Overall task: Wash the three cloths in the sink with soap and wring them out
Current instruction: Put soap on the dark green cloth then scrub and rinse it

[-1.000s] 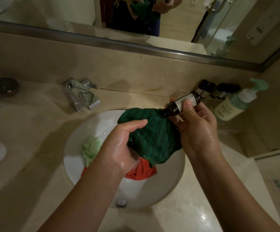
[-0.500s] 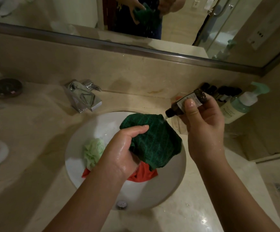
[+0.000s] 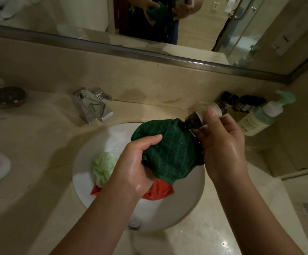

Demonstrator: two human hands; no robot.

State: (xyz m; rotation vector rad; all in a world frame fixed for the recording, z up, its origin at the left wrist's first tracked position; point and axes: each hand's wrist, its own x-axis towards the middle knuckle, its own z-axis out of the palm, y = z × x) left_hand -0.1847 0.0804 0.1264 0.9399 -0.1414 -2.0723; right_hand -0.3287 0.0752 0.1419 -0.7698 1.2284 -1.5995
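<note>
Left hand [image 3: 136, 166] grips dark green cloth [image 3: 169, 150] above sink [image 3: 190, 203] | right hand [image 3: 221, 142] pinches small dark bottle [image 3: 204, 115], tilted, mouth touching cloth | light green cloth [image 3: 103, 166], red cloth [image 3: 158, 190] in basin

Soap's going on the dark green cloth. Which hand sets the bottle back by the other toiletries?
Right. The right hand already holds the small brown bottle, and the row of dark bottles stands on its side. The left hand grips the dark green cloth over the sink.
</note>
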